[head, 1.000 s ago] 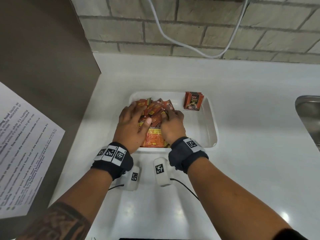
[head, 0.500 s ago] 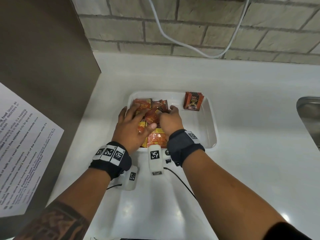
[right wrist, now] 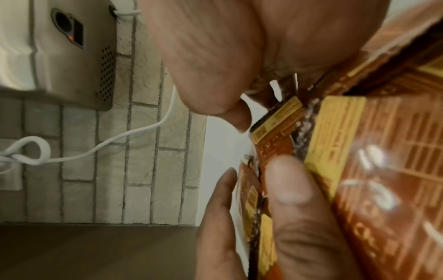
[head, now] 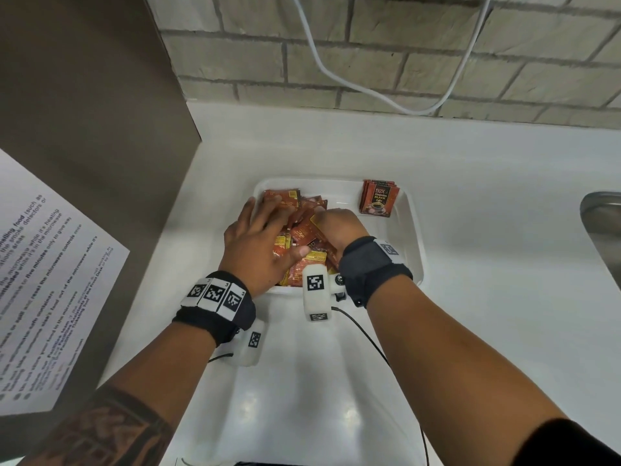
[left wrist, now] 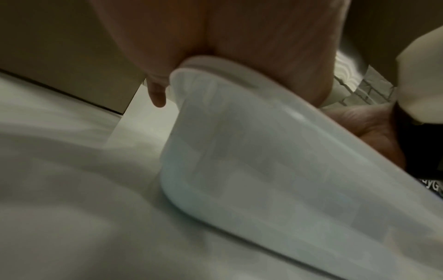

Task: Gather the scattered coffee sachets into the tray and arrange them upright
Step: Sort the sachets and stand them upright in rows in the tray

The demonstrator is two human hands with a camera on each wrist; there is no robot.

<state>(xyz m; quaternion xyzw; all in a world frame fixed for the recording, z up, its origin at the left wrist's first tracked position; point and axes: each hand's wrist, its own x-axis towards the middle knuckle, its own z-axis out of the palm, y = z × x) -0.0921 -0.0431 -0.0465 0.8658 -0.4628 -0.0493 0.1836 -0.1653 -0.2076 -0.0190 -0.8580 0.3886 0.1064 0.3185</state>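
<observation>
Both hands cover much of the sachet pile at the tray's left half. The left hand lies flat on it, fingers spread; the right hand curls around several sachets, fingertips hidden. A neat sachet stack stands upper right in the tray.

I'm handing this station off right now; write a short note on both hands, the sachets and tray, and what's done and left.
Left hand: fingers spread flat, pressing on the loose heap of coffee sachets in the left half of the white tray.
Right hand: grip curled round sachets from the heap's right side.
Done: no sachets visible on the counter; a small upright stack leans in the tray's far right corner.
Left: stand the jumbled heap upright beside that stack.
</observation>
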